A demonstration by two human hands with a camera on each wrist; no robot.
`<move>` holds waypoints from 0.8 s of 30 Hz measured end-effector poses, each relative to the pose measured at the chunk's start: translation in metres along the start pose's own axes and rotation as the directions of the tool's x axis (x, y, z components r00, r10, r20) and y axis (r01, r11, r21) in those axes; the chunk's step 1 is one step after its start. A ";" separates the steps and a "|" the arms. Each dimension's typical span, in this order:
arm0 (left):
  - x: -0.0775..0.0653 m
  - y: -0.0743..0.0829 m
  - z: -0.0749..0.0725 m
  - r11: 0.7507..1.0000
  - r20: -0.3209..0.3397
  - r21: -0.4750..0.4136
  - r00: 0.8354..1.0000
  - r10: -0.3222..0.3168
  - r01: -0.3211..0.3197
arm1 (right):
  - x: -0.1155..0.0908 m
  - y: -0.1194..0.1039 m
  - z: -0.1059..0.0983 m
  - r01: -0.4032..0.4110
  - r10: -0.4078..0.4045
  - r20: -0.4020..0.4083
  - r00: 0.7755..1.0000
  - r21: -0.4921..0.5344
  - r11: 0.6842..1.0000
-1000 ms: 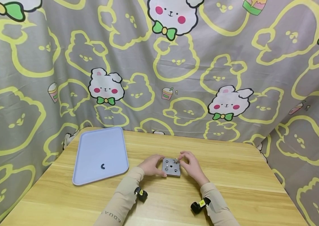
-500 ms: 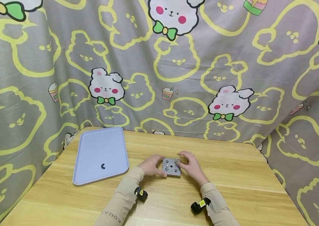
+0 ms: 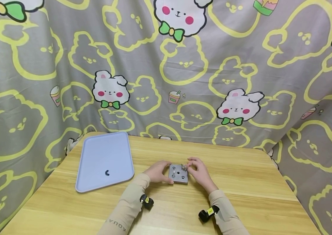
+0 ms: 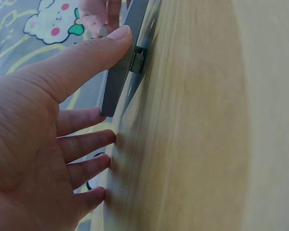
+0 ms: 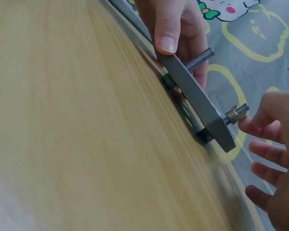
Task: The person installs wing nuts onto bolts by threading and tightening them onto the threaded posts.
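Observation:
A square grey metal plate with holes lies near the middle of the table, raised on the bolt heads beneath it. My left hand grips its left side, thumb on the near edge and fingers at the far edge. One bare threaded bolt stands up from the plate on the left-hand side. A second bolt rises near the far right corner, carrying a nut partway along its thread, above the plate. My right hand pinches this nut at its fingertips; the thumb's contact is partly hidden.
A light blue tray lies to the left on the wooden table, with a small black curved piece in it. Behind the table hangs a patterned grey curtain.
My right fingers moved inward over the nut half a second ago and have drawn back slightly right, a twisting motion. The left hand and plate have stayed in place.

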State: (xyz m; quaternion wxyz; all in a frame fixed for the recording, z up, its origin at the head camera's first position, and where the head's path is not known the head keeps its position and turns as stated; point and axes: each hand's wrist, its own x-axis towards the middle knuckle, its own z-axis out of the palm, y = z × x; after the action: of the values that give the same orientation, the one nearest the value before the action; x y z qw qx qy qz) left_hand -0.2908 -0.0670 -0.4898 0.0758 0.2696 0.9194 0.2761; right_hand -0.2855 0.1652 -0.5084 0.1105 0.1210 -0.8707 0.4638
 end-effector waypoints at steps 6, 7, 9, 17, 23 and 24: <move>0.000 0.001 -0.001 1.000 0.015 -0.014 1.000 -0.025 0.026 | 0.000 0.001 0.000 0.007 -0.007 0.007 1.000 -0.005 1.000; 0.000 0.001 -0.002 0.999 0.018 -0.015 0.999 -0.032 0.032 | 0.000 0.001 0.000 0.008 -0.008 0.011 1.000 -0.005 1.000; 0.001 0.001 -0.001 0.999 0.020 -0.017 0.999 -0.037 0.038 | 0.000 0.002 -0.001 0.015 -0.015 0.024 1.000 -0.010 1.000; 0.000 0.001 -0.002 0.999 0.020 -0.019 0.999 -0.037 0.037 | -0.001 0.001 -0.001 0.025 -0.023 0.065 0.998 -0.028 0.999; 0.000 0.001 -0.001 1.000 0.016 -0.011 1.000 -0.024 0.024 | -0.001 -0.002 -0.002 -0.006 0.005 0.038 0.999 0.004 1.000; 0.000 0.001 -0.001 1.000 0.015 -0.009 1.000 -0.024 0.025 | -0.001 -0.002 -0.002 -0.006 0.006 0.030 1.000 0.006 1.000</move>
State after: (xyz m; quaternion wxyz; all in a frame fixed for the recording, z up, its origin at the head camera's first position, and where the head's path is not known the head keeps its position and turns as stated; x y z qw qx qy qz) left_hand -0.2911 -0.0669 -0.4886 0.0873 0.2600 0.9207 0.2776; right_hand -0.2836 0.1655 -0.5060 0.0954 0.1256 -0.8713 0.4648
